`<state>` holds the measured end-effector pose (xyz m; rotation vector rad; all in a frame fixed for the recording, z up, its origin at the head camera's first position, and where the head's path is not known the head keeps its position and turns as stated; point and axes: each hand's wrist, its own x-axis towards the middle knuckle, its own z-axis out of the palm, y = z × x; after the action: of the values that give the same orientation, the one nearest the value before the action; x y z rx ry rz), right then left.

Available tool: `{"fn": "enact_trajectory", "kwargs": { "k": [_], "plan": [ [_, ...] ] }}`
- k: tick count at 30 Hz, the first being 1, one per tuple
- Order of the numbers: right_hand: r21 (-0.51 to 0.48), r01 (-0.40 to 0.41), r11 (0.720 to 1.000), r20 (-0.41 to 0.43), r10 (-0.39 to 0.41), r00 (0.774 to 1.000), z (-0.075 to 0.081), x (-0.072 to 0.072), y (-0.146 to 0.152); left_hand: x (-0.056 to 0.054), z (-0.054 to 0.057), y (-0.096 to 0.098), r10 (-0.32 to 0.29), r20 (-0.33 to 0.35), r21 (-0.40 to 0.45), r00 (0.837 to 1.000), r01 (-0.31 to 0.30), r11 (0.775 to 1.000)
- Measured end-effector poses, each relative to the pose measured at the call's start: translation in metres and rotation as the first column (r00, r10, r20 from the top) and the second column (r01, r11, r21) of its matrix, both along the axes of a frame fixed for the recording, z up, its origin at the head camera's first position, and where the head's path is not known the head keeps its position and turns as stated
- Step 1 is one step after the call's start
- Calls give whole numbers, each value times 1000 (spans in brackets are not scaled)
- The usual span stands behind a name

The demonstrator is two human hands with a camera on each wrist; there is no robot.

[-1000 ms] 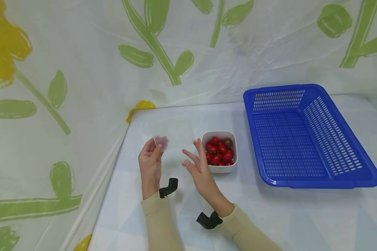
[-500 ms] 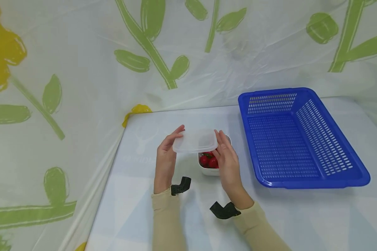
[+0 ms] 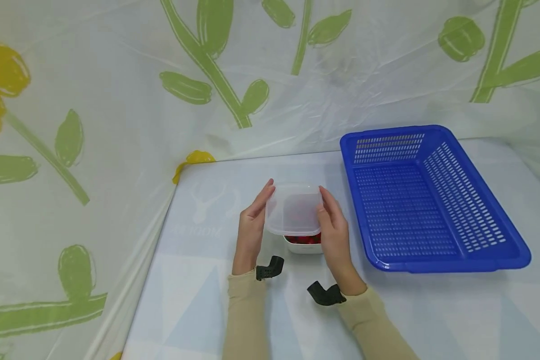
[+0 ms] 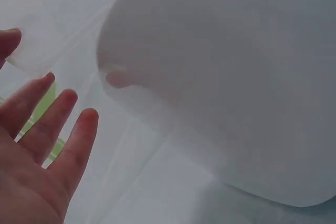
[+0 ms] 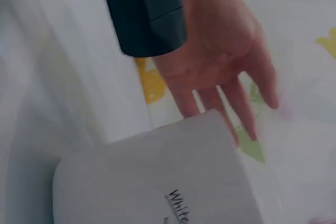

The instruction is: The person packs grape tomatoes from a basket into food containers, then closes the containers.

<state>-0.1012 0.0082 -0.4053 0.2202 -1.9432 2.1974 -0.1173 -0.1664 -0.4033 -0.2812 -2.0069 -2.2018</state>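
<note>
A clear plastic lid (image 3: 292, 212) is held tilted over a small white container (image 3: 306, 248), between both hands. Red cherry tomatoes (image 3: 303, 239) show in the gap below its near edge. My left hand (image 3: 250, 227) touches the lid's left edge, its fingers straight; the left wrist view shows this hand (image 4: 39, 140) with fingers spread. On the opposite edge, my right hand (image 3: 336, 230) rests its thumb and straight fingers. The right wrist view has the right hand (image 5: 220, 51) beside the container (image 5: 152, 177), which bears dark lettering. Most of the tomatoes are hidden under the lid.
A large blue plastic basket (image 3: 405, 210) with slotted walls stands to the right of the container. Behind the table (image 3: 198, 300) hangs a white sheet (image 3: 117, 50) with green leaves and yellow flowers.
My left hand has carried the lid rightward from beside the container to above it. My right hand has moved right, meeting the lid's right edge. The lid now covers most of the tomatoes.
</note>
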Motion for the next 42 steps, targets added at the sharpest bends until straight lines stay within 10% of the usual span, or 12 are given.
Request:
{"fn": "enact_trajectory", "kwargs": {
  "k": [8, 20, 42],
  "plan": [
    [217, 124, 968, -7, -126, 992, -8, -4, 6, -4, -15, 5, -102, -17, -1, 995, 102, 995],
    [135, 46, 990, 147, -66, 987, -26, -12, 13, -1, -28, 11, -116, 42, -37, 992, 117, 992],
    [86, 22, 996, 83, -29, 996, -13, -15, 12, -4, -24, 30, -12, 9, -225, 1000, 14, 974]
  ]
}}
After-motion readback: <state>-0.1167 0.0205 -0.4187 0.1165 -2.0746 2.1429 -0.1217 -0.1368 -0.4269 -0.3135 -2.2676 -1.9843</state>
